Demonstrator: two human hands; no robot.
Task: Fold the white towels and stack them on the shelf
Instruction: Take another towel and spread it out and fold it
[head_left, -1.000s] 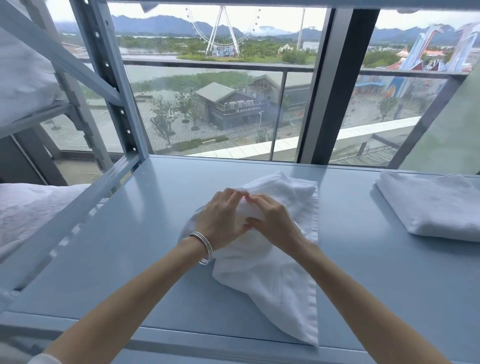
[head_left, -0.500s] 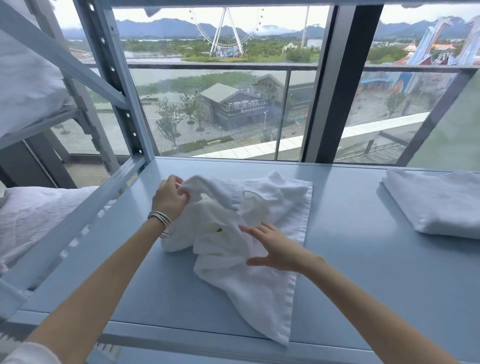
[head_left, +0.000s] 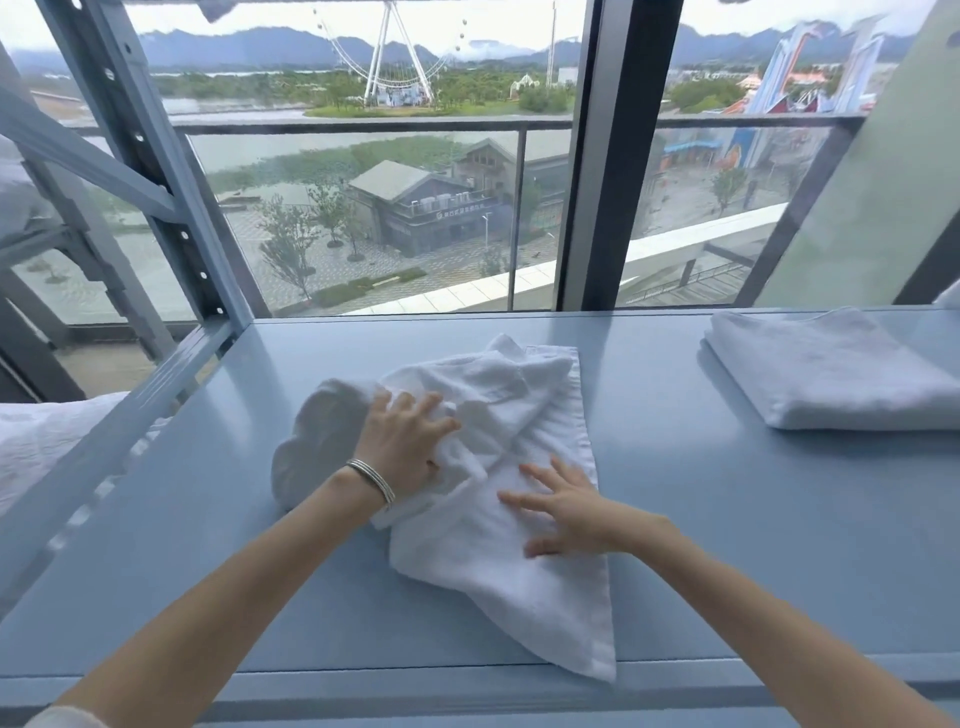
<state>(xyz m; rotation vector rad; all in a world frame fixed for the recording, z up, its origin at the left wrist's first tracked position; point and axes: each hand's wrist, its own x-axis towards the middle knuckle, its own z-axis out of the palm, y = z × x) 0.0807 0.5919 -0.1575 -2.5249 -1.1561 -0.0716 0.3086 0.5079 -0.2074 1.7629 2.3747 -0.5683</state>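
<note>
A crumpled white towel (head_left: 483, 467) lies in the middle of the pale blue shelf (head_left: 727, 519), one corner trailing to the front edge; a folded towel (head_left: 836, 374) sits well apart at the right, partly cut off by the frame. The left hand (head_left: 405, 447), with a bracelet (head_left: 371, 480) at the wrist, lies on the bunched left part of the towel with fingers spread and slightly bent into the cloth; whether it pinches a fold or only presses is hard to tell; the right hand (head_left: 566, 509) lies flat with fingers wide, pressing the lower part down.

What could go wrong, as I judge it: the towel is far from square, so a fold made now would likely trap the lump under the left hand and give an uneven bundle that stacks badly; the trailing corner reaches the shelf's front lip, and a pull toward the body could drag the cloth off the edge; smoothing with the right hand alone could push wrinkles sideways rather than out.

Hidden or unclear: the towel's far-left roll conceals its own edge; the cloth under both palms cannot be seen; more white fabric (head_left: 47, 441) shows at the lower left beyond the shelf frame (head_left: 156, 156), but whether it is towels or bedding I cannot tell; the window (head_left: 389, 208) behind fills the rest.
</note>
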